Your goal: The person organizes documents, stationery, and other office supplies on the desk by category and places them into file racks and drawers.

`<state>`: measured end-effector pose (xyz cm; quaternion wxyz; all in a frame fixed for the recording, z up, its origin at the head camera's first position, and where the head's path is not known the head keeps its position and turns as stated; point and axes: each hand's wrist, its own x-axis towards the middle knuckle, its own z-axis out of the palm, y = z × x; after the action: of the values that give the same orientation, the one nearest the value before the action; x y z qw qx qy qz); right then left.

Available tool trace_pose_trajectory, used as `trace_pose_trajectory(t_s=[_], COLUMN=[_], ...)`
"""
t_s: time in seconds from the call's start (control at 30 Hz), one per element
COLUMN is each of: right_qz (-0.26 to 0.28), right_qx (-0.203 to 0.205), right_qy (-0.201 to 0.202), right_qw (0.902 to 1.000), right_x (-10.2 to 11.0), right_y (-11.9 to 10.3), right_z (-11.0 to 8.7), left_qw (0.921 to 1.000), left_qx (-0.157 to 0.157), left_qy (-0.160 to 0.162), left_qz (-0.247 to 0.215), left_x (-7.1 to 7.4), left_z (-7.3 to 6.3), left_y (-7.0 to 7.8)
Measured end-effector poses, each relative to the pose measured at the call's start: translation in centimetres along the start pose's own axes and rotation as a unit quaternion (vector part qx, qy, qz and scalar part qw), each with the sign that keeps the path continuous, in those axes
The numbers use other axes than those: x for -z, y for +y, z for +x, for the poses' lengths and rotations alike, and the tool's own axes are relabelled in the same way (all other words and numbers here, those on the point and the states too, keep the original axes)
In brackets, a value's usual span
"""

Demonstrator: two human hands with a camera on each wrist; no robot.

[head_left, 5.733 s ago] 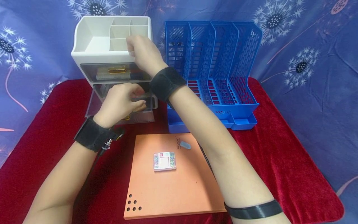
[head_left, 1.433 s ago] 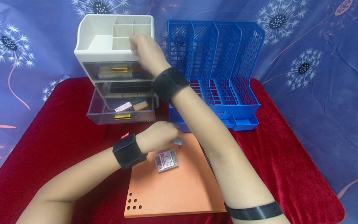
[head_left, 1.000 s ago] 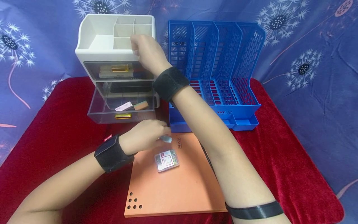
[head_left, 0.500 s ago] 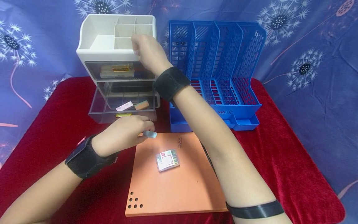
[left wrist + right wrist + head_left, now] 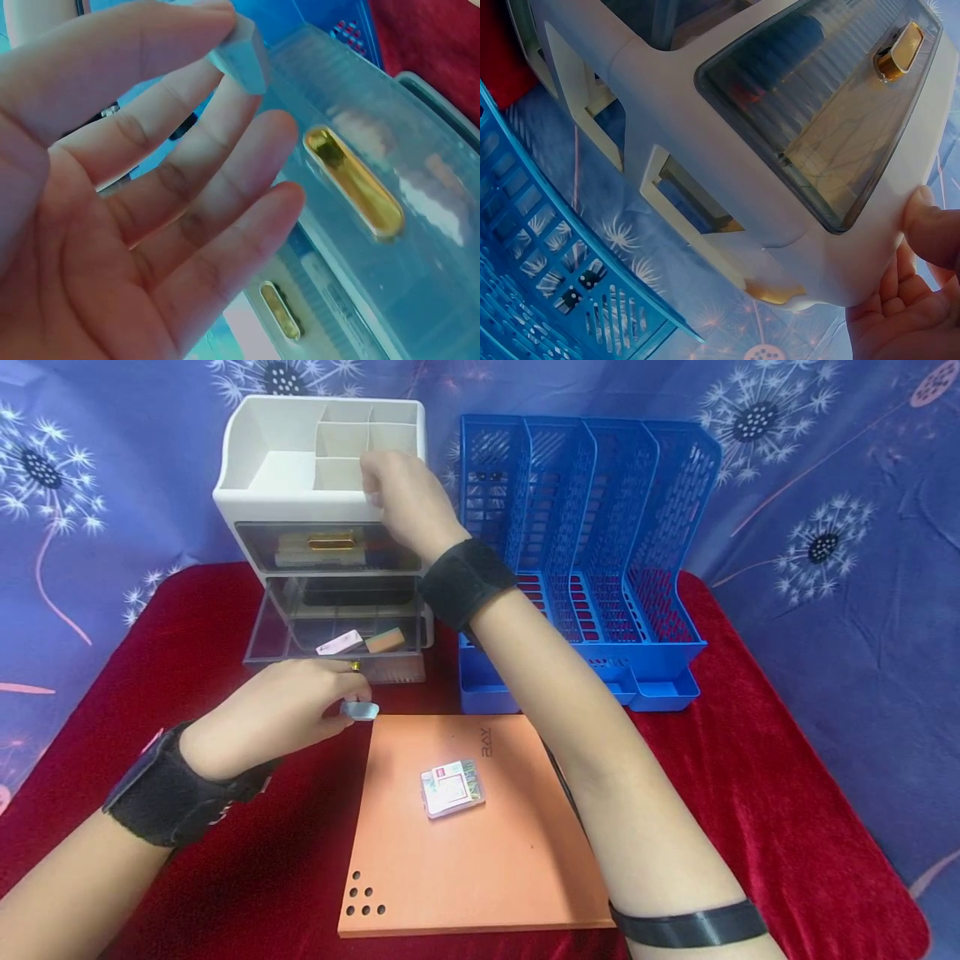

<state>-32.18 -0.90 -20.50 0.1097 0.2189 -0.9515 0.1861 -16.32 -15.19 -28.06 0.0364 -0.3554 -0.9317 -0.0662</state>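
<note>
My left hand (image 5: pixel 273 710) pinches a small pale-blue eraser (image 5: pixel 246 58) between thumb and fingertips; the other fingers extend loosely. It hovers just in front of the pulled-out clear drawer (image 5: pixel 268 642), partly covering its gold pull (image 5: pixel 358 187). Inside that drawer lie a pinkish-white eraser (image 5: pixel 340 642) and an orange-green eraser (image 5: pixel 386 640). My right hand (image 5: pixel 408 502) grips the top front rim of the white desk organizer (image 5: pixel 292 508). In the right wrist view, its thumb and fingers (image 5: pixel 935 232) close round the rim.
An orange board (image 5: pixel 480 868) carries a small clear case (image 5: pixel 453 788) with a white label. Right of the organizer stands a blue file rack (image 5: pixel 585 652). The upper drawer (image 5: pixel 330 547) is closed with things inside. Red cloth (image 5: pixel 772 827) covers the table.
The left hand left the drawer, took the pale-blue eraser off the board and moved left with it to the drawer front. The clear case turned slightly. The right hand stayed on the rim.
</note>
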Motion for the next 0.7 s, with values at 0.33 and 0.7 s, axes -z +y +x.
trace_pose_trajectory(t_s=[0.33,0.7], right_qz=[0.0,0.006], right_qx=[0.001,0.0], right_qy=[0.0,0.0], right_qw=[1.0,1.0], right_x=[0.1,0.1], right_y=[-0.1,0.0], right_z=[-0.2,-0.3], left_qw=[0.9996,0.9985], left_qx=[0.028,0.055], left_qy=[-0.009,-0.003], left_qz=[-0.001,-0.005], left_x=[0.4,1.6], left_z=[-1.7,-2.6], left_y=[-1.3,-2.4])
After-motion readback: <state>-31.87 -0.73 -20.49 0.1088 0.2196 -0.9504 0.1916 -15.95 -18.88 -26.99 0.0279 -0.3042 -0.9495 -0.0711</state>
